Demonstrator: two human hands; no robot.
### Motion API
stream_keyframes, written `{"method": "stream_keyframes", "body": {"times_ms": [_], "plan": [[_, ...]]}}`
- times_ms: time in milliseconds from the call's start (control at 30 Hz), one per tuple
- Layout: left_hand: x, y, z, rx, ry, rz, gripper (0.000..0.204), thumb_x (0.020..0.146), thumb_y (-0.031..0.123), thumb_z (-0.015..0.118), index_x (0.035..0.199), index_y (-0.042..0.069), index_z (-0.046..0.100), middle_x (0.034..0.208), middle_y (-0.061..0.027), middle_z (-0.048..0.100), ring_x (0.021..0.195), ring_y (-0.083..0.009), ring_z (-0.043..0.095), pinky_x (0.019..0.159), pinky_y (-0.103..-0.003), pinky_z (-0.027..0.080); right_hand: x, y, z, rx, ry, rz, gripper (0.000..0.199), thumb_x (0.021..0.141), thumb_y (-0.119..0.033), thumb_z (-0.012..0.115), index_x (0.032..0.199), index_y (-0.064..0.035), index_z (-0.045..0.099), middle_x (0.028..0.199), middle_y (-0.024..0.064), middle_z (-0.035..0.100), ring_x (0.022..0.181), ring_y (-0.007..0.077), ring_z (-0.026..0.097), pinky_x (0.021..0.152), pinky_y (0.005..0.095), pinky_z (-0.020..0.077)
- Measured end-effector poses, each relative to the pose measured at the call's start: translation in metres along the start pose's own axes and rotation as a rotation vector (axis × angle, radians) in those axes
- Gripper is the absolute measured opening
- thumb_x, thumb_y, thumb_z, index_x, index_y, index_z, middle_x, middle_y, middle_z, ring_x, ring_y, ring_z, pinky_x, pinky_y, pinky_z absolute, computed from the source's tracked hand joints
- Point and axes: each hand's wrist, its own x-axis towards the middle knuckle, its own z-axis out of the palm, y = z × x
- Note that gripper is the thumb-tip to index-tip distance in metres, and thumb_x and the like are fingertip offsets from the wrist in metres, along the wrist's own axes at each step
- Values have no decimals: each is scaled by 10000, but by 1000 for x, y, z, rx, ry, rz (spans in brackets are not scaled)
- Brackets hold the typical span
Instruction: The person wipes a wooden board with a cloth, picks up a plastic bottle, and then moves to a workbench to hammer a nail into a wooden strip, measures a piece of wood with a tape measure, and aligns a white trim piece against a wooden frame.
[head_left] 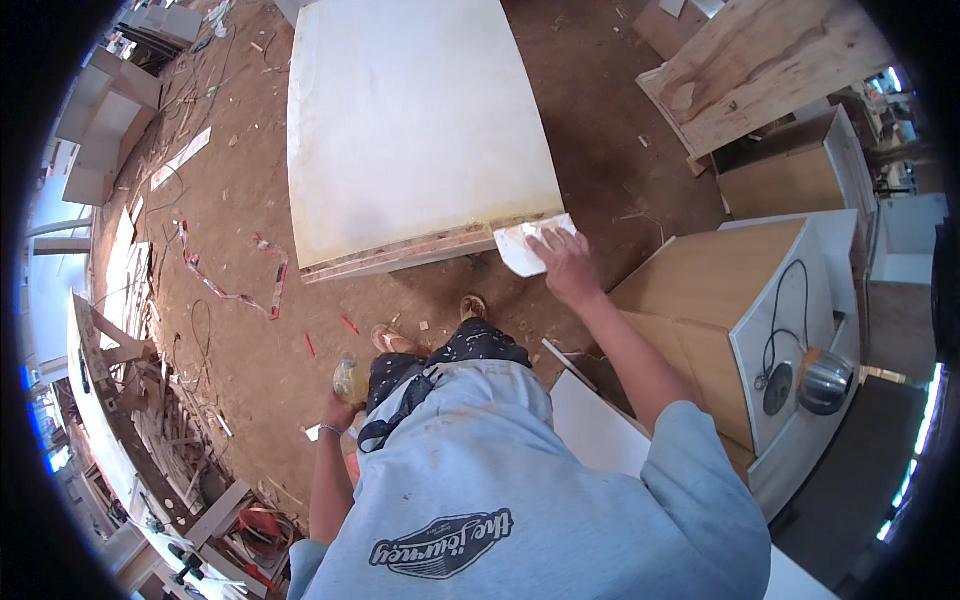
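Note:
A large white panel (420,120) lies in front of me, its near wooden edge (400,248) bare and smeared with yellowish-brown stuff. My right hand (570,270) is closed on a flat white scraper-like piece (518,255), pressed to the right end of that edge. Down by my left thigh, my left hand (342,412) grips a see-through container (350,380) with something yellowish in it. Its lower part is hidden by the fingers.
On the right stands a brown cabinet (690,300) with a metal kettle (825,380) on its white side. Behind it leans a plywood sheet (780,60). Red-and-white tape (230,296) and scraps litter the dirt floor. Wood offcuts (170,440) are piled at left.

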Motion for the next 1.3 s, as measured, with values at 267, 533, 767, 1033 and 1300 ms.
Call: {"method": "stream_keyframes", "body": {"times_ms": [267,533,767,1033,1300], "plan": [[-7,9,8,5,48,-30,694,637,49,838,1253,-10,524,1195,-127,666,1074,-263,651,934,-379,516,-12,-37,-23,51,34,-49,509,846,-24,519,1334,-156,578,1331,122,585,1255,306,525,1075,527,353],[-13,-5,-7,42,52,-8,677,640,47,843,1243,-11,540,1184,-121,670,1075,-262,652,943,-381,513,11,-89,50,-14,174,-15,509,926,-139,488,1434,-133,456,1452,169,456,1381,327,400,1137,555,286],[-1,-30,-12,93,56,-11,755,616,28,852,1286,5,506,1213,-129,654,1111,-260,634,961,-373,504,24,-90,9,74,105,-26,437,912,-107,498,1344,-130,560,1363,163,556,1303,346,485,1106,575,311],[5,-37,-8,-91,25,44,683,631,32,832,1244,-1,533,1177,-128,672,1076,-265,652,934,-366,515,28,-96,9,-22,13,-42,355,931,-169,504,1271,-140,601,1315,137,592,1253,354,521,1039,608,364],[2,-43,-13,-108,67,-19,662,645,28,809,1248,-3,537,1184,-130,673,1081,-258,651,952,-370,505,38,-155,0,68,46,-101,496,922,-93,462,1416,-132,490,1425,150,510,1337,346,454,1088,581,327]]}}
